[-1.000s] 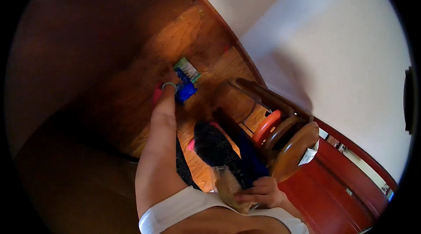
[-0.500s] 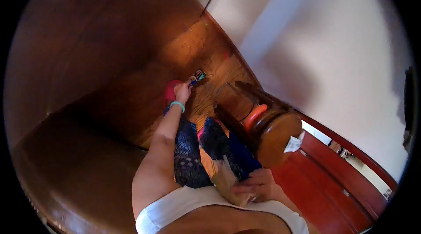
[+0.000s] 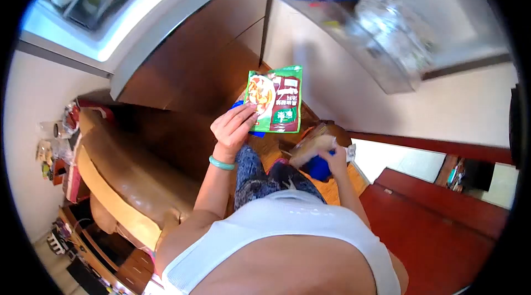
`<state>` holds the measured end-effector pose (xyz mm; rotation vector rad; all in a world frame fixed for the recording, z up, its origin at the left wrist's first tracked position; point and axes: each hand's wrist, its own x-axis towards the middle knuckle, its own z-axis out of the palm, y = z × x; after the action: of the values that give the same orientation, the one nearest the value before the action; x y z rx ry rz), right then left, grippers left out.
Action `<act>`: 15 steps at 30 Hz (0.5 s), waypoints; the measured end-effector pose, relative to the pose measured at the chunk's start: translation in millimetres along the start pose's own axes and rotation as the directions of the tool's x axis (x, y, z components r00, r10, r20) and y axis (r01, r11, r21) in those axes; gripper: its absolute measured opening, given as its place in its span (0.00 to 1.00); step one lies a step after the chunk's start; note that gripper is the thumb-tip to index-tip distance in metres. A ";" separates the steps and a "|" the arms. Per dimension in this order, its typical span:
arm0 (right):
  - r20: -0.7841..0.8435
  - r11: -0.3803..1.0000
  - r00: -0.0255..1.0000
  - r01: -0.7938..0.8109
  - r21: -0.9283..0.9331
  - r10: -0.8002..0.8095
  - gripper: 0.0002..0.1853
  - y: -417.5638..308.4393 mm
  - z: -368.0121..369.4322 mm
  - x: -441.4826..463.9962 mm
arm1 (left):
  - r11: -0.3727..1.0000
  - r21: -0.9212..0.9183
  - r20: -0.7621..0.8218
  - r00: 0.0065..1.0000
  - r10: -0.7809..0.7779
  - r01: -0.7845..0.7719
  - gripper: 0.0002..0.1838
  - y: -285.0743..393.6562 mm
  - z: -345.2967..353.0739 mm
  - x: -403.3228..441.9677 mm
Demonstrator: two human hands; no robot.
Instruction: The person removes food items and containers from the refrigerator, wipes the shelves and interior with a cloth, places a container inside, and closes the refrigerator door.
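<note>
My left hand (image 3: 235, 128), with a pale green bangle on its wrist, pinches a flat green and maroon food packet (image 3: 285, 101) printed with a dish of food. Something blue (image 3: 258, 134) shows behind the packet's lower edge; I cannot tell what it is. On the right, my right hand (image 3: 335, 161) is closed on a see-through plastic bag (image 3: 310, 150) with something beige in it. Dark blue material (image 3: 317, 168) hangs just below this bag. The two hands are apart, both in front of my body.
An open refrigerator door with a loaded shelf bin (image 3: 381, 46) stands at the upper right; another part of the fridge (image 3: 110, 35) is at the upper left. A brown leather sofa (image 3: 133, 168) lies left. Red cabinet doors (image 3: 420, 223) are on the right, and a wooden stool (image 3: 338, 132) is behind the bag.
My left hand has come up from near the floor with the packet. My right hand has moved forward from my waist with the plastic bag. The open fridge door and shelves have come into view.
</note>
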<state>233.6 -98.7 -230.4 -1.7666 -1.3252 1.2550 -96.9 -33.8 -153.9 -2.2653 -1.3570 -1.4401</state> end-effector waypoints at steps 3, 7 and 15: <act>0.009 0.791 0.872 -0.448 0.418 0.489 0.16 95.6 -7.8 26.1 | 0.979 -0.023 -0.005 0.979 0.202 -0.202 0.06 11.1 -26.1 43.8; 0.233 0.180 0.577 -0.569 0.802 0.783 0.23 136.5 -0.4 20.5 | 0.933 -0.073 0.077 0.931 0.357 -0.352 0.05 28.1 -44.6 84.7; 0.130 0.031 0.544 -0.276 0.961 0.829 0.22 264.5 30.0 48.5 | 0.918 -0.314 0.243 0.915 0.322 -0.240 0.04 57.7 -24.3 99.7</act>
<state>309.9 -142.0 -486.4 -1.4527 0.6626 1.3451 -56.4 -19.5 -44.3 -2.8083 -0.8675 -1.3059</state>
